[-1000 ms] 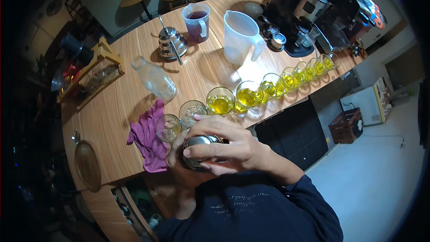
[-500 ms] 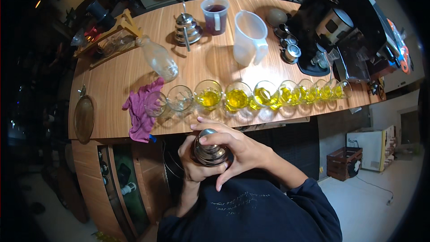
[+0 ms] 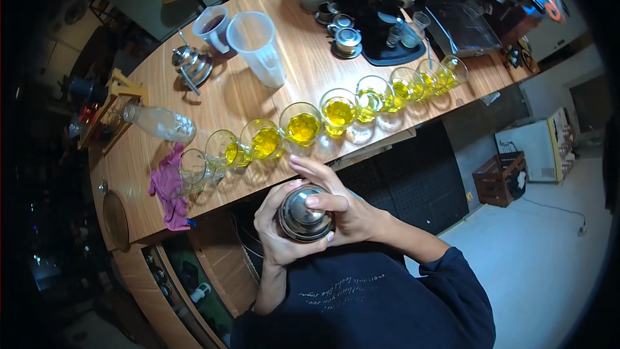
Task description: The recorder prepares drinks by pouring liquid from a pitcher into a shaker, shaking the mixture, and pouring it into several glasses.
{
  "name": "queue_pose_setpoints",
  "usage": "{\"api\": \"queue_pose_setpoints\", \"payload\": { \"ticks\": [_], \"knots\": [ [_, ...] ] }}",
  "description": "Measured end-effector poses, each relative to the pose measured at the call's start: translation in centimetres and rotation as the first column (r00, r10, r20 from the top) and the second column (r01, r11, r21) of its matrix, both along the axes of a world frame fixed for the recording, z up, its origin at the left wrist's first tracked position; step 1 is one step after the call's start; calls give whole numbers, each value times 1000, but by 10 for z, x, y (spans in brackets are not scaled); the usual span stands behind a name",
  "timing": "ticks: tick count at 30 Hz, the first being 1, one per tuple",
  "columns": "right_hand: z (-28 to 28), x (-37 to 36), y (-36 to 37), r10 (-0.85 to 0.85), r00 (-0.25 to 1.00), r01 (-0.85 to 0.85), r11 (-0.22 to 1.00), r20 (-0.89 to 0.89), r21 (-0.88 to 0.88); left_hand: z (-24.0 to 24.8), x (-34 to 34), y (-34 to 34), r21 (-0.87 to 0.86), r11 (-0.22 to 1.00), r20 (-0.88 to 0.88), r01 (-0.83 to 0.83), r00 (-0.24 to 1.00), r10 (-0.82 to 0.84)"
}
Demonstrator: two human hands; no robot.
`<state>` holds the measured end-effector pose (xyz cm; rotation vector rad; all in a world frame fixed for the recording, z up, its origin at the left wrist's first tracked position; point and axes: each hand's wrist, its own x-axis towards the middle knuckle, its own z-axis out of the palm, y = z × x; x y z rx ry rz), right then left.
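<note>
In front of my body I hold a shiny metal cocktail shaker [image 3: 303, 221], its domed cap facing up. My left hand [image 3: 273, 236] wraps round its left side. My right hand [image 3: 354, 218] grips the other side with the thumb on the cap and the forefinger stretched past it. Just beyond my hands runs a row of clear glasses, several with yellow liquid, among them a near glass [image 3: 265, 144] and a middle glass [image 3: 301, 128]. At the left end an upright glass [image 3: 192, 169] looks without yellow liquid.
A purple cloth [image 3: 173, 210] lies by the left glasses, near a clear bottle [image 3: 161, 124]. Farther back stand a metal kettle [image 3: 192, 68], a jug of dark liquid [image 3: 212, 27] and a translucent pitcher [image 3: 258, 52]. A black tray [image 3: 387, 53] holds small glasses.
My view has swung to the right, so the table appears tilted. The shaker stays in both hands, its cap now turned more toward me.
</note>
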<state>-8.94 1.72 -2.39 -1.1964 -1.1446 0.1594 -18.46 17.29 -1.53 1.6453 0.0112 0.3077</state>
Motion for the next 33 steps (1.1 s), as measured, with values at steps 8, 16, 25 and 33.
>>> {"api": "queue_pose_setpoints", "payload": {
  "ticks": [8,16,25,33],
  "knots": [
    [-8,0,-47,-118,992,120,992,-55,48,9,34,-42,192,978,137,77,985,-104],
    [-25,-4,-68,-261,853,285,958,-453,-15,15,33,-52,-181,916,62,359,933,-354],
    [-66,5,-121,-285,264,612,788,-921,-68,-1,26,-58,-459,886,-178,68,970,-167],
    [-37,7,-167,753,115,695,405,-648,594,-4,42,-45,-502,847,-195,173,932,-306]
  ]
}}
